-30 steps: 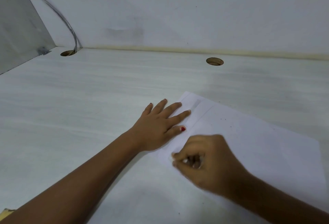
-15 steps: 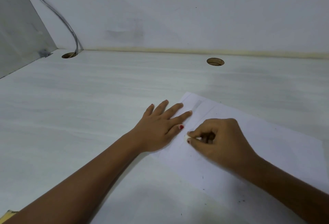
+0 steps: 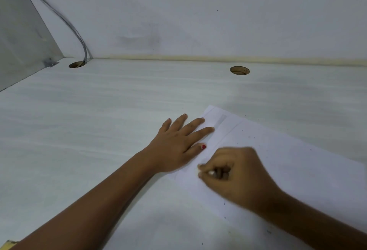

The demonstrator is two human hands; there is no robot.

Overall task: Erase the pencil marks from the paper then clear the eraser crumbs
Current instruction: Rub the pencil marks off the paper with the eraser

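Right hand (image 3: 238, 178) pinches the eraser (image 3: 211, 173) on the paper (image 3: 297, 170). Left hand (image 3: 178, 144) lies flat on the paper's left edge. Crumbs (image 3: 248, 136) dot the sheet. One corner points at the wall (image 3: 218, 11), near a desk hole (image 3: 239, 70). The paper's long axis is cut off.

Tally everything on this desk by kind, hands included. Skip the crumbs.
Hands: 2 (left hand, right hand)
Paper: 1
Eraser: 1
Holes: 2
Total: 6
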